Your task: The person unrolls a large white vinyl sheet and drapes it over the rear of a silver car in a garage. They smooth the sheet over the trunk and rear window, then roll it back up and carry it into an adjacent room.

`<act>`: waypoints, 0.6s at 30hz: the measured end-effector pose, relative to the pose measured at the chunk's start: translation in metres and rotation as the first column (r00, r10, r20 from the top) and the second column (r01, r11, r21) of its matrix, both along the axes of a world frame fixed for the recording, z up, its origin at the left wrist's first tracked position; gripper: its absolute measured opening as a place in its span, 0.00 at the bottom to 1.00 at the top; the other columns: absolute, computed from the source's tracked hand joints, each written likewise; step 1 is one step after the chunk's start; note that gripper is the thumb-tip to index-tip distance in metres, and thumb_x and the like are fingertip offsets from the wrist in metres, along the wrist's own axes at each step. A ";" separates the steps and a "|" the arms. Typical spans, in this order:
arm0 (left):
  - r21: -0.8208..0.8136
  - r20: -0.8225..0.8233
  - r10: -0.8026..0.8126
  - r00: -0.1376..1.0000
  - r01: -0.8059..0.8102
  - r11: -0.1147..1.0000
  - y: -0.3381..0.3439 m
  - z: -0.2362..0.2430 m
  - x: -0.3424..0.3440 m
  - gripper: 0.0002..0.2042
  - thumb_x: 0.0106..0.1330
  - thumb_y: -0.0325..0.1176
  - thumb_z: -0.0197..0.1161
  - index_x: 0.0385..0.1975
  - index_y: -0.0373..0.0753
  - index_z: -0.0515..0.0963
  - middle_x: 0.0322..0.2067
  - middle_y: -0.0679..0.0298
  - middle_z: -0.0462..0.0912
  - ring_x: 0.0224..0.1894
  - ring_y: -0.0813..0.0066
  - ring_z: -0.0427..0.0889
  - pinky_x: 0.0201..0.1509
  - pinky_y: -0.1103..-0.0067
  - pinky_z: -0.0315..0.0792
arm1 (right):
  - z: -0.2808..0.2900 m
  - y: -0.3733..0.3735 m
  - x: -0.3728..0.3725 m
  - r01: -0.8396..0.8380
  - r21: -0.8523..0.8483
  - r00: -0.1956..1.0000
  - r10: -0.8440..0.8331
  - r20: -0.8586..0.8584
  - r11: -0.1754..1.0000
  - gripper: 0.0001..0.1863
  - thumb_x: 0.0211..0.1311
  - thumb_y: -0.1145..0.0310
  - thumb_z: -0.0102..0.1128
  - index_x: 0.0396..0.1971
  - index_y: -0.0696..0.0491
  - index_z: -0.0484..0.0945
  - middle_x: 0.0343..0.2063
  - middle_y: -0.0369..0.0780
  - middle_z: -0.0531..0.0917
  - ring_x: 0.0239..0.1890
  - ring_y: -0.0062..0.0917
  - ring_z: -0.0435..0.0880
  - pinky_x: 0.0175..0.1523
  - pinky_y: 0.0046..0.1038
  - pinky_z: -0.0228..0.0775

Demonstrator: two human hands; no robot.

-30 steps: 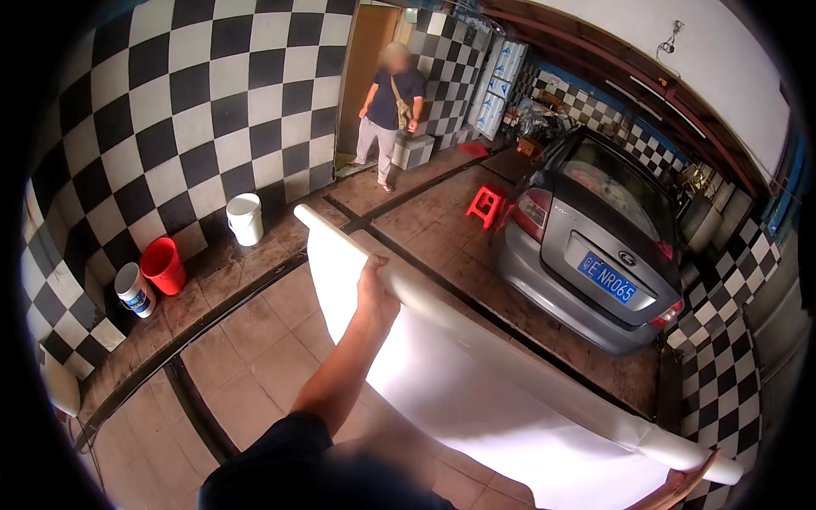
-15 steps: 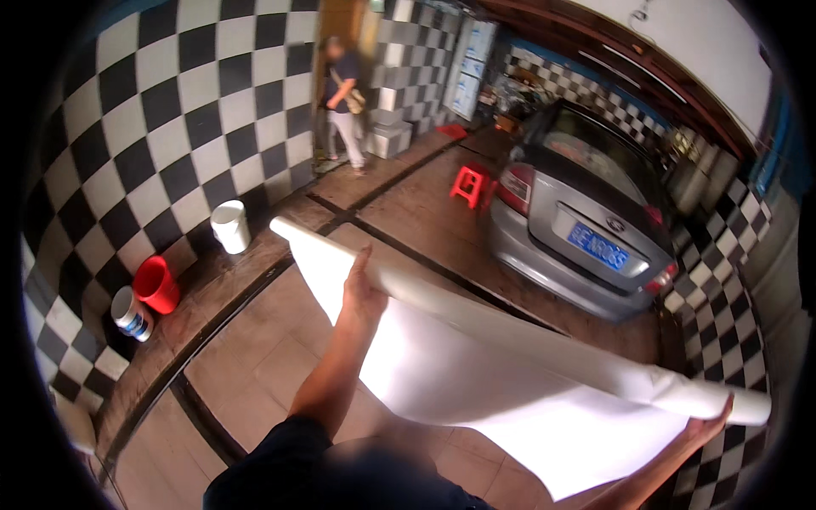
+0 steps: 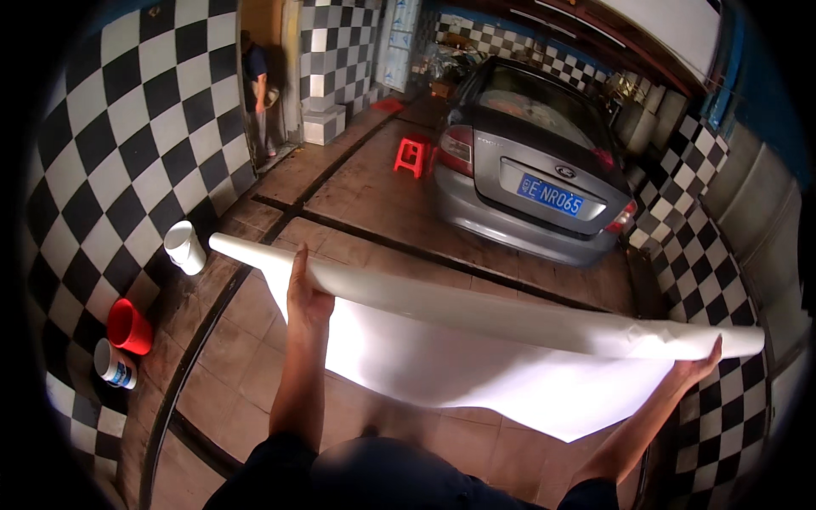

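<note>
A long roll of white sheet material (image 3: 476, 316) spans the view in front of me, with a loose flap (image 3: 399, 357) hanging from it toward my body. My left hand (image 3: 308, 293) grips the roll near its left end, thumb side up and fingers partly hidden by the sheet. Close to the right end, my right hand (image 3: 700, 364) is closed on the roll from below; most of its fingers are out of sight. The roll looks creased just left of that hand. The flap's lower edge comes to a point above the tiled floor.
A grey car (image 3: 544, 183) stands beyond the roll, its rear toward me. Left of it is a red plastic stool (image 3: 411, 157). Along the chequered left wall stand a white bucket (image 3: 184, 248), a red bucket (image 3: 129, 326) and another white bucket (image 3: 115, 364). A person (image 3: 258, 89) is at the doorway.
My view has turned rightward and the roll looks more level. Both hands keep their hold on it. The person has moved farther into the doorway.
</note>
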State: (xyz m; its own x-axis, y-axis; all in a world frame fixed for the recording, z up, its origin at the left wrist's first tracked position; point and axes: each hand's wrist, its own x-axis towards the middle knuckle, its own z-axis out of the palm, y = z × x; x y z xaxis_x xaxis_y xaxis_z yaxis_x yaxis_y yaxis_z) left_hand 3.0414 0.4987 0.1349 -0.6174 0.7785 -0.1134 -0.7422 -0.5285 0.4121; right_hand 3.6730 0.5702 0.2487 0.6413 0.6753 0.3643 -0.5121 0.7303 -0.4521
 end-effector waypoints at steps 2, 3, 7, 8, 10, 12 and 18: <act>-0.053 0.060 0.000 0.998 0.003 0.999 0.002 -0.003 -0.001 0.18 0.58 0.43 0.57 0.42 0.40 0.63 0.33 0.62 0.70 0.37 0.67 0.72 0.41 0.68 0.70 | -0.004 0.008 0.006 -0.064 0.109 0.998 0.063 0.009 0.992 0.18 0.47 0.67 0.60 0.38 0.59 0.72 0.32 0.41 0.77 0.34 0.30 0.77 0.40 0.35 0.72; -0.045 0.094 -0.021 0.995 0.025 0.999 0.006 -0.013 -0.005 0.19 0.59 0.46 0.55 0.42 0.40 0.64 0.34 0.63 0.70 0.37 0.68 0.72 0.42 0.69 0.69 | 0.004 0.002 -0.005 -0.019 0.037 1.000 0.018 0.024 0.999 0.17 0.47 0.66 0.60 0.36 0.59 0.72 0.31 0.40 0.78 0.34 0.29 0.77 0.40 0.36 0.72; 0.024 0.065 0.026 0.998 -0.028 0.999 0.005 -0.017 0.001 0.18 0.59 0.48 0.54 0.41 0.41 0.66 0.34 0.65 0.72 0.37 0.72 0.72 0.44 0.73 0.68 | 0.001 -0.014 -0.003 -0.226 -0.198 0.969 0.241 0.055 0.954 0.16 0.47 0.61 0.62 0.35 0.53 0.73 0.31 0.38 0.78 0.35 0.30 0.77 0.41 0.36 0.72; 0.109 -0.007 -0.001 1.000 0.002 0.994 0.005 -0.016 0.002 0.19 0.59 0.48 0.54 0.41 0.42 0.66 0.33 0.66 0.73 0.37 0.72 0.73 0.44 0.73 0.68 | 0.000 -0.019 -0.005 -0.211 -0.293 0.976 0.218 -0.008 0.932 0.17 0.47 0.60 0.63 0.36 0.51 0.73 0.32 0.38 0.78 0.36 0.30 0.77 0.42 0.36 0.72; 0.271 -0.154 -0.036 0.987 0.077 0.960 0.007 -0.014 0.000 0.19 0.59 0.50 0.53 0.42 0.43 0.66 0.33 0.67 0.73 0.36 0.73 0.73 0.44 0.74 0.68 | -0.007 -0.016 -0.004 -0.108 -0.410 0.993 0.083 -0.080 0.906 0.19 0.46 0.60 0.64 0.37 0.52 0.72 0.34 0.38 0.76 0.38 0.30 0.75 0.45 0.36 0.70; 0.331 -0.194 -0.001 0.981 0.067 0.941 0.028 -0.018 -0.007 0.19 0.59 0.52 0.49 0.44 0.46 0.66 0.34 0.68 0.74 0.37 0.73 0.74 0.42 0.74 0.69 | -0.055 0.007 0.063 -0.143 -0.168 0.988 0.150 0.024 0.975 0.20 0.45 0.61 0.64 0.38 0.53 0.72 0.35 0.39 0.76 0.39 0.31 0.75 0.45 0.38 0.69; 0.052 -0.132 -0.110 0.985 0.118 0.992 0.022 0.029 -0.020 0.19 0.58 0.49 0.55 0.41 0.42 0.67 0.34 0.60 0.72 0.37 0.63 0.72 0.42 0.66 0.69 | -0.040 0.023 -0.011 -0.082 0.166 0.937 0.133 -0.322 0.983 0.21 0.44 0.70 0.62 0.40 0.55 0.69 0.35 0.40 0.73 0.41 0.31 0.71 0.48 0.38 0.63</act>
State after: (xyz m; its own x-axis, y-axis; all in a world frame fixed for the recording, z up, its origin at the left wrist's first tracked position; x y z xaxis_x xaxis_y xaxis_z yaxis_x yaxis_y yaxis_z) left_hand 3.0210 0.5205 0.1641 -0.5308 0.8474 0.0095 -0.7418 -0.4701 0.4782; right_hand 3.6623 0.5929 0.2087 0.6691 0.7015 0.2453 -0.6930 0.7082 -0.1349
